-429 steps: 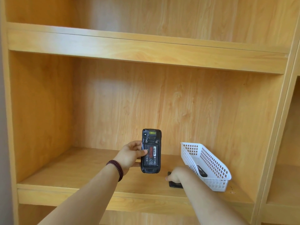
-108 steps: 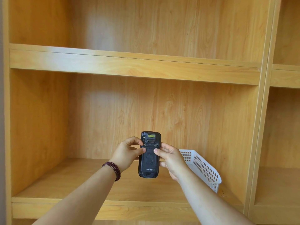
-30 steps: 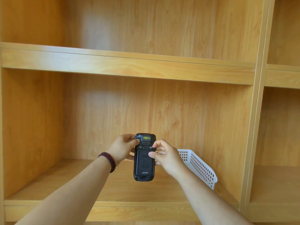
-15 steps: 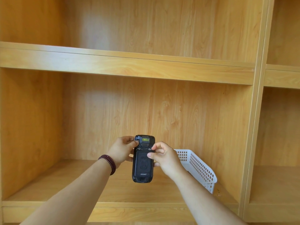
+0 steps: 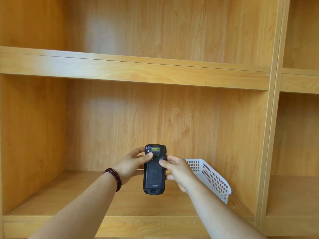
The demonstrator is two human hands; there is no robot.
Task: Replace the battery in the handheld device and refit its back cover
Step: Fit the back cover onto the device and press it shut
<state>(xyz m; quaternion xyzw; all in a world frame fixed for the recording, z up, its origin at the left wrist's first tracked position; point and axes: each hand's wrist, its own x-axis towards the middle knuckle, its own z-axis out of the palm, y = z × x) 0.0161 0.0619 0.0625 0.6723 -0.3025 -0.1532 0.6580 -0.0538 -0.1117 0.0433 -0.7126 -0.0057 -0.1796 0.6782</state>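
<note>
Item: handheld device (image 5: pixel 154 171), back cover (image 5: pixel 154 176) seated; our left hand (image 5: pixel 132 165) and right hand (image 5: pixel 177 171) clamped on it, thumbs best pressing both top latches evenly.

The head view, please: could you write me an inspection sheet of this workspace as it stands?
Surface: wooden shelf, bare apart from the basket.
Job's things: device held upright in the air, back facing the camera, cover on.
Clutter: white basket on the shelf to the right; contents hidden.
Hands: left hand and right hand both grip the device, thumbs on its upper back.
Cables: nothing seen.
Surroundings: upper shelf and side compartments, nothing seen in them.
</note>
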